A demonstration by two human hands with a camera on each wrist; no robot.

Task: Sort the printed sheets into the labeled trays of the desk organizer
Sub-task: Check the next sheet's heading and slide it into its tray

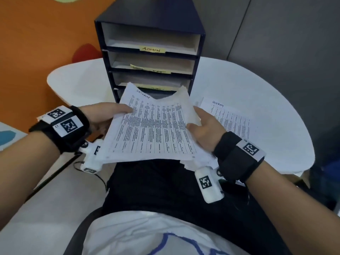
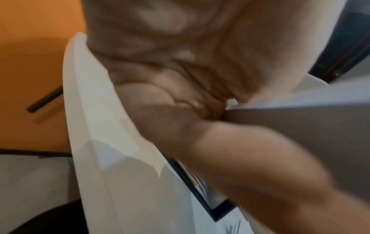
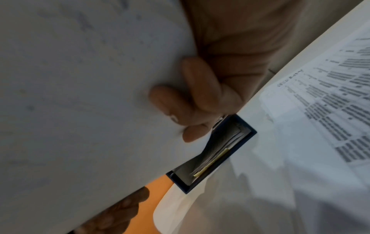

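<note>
My left hand (image 1: 103,115) comes in from nine o'clock and grasps the left edge of the stack of printed sheets (image 1: 152,129), thumb lying flat on the top page, the other fingers tucked beneath. In the left wrist view that hand (image 2: 180,88) is a creased, blurred palm folded round the paper's white edge. A black fabric band with square coded tags wraps the wrist.

The stack sags between both hands above my lap, thin, soft paper, its far edge ragged and curling up at twelve o'clock. The top page is a dense printed table with a handwritten word at its upper left corner that seems to read "SECURITY".

Straight ahead at twelve o'clock stands the desk organizer (image 1: 197,74), a dark blue boxy shell with pale, matte trays stacked one above another. Yellow sticky labels sit on the tray lips; the top one reads "ADMIN" (image 1: 151,49), the lower ones are too blurred or hidden by the stack. It rests on the round table (image 1: 77,80), smooth and white.

My right hand (image 1: 204,126) grasps the stack's right edge from three o'clock, thumb on top; the right wrist view shows its fingertips (image 3: 192,95) curled against the blank underside.

Beyond it, at two o'clock, a loose sheet (image 1: 231,118) lies flat on the table, also headed "SECURITY", just right of the organizer.
</note>
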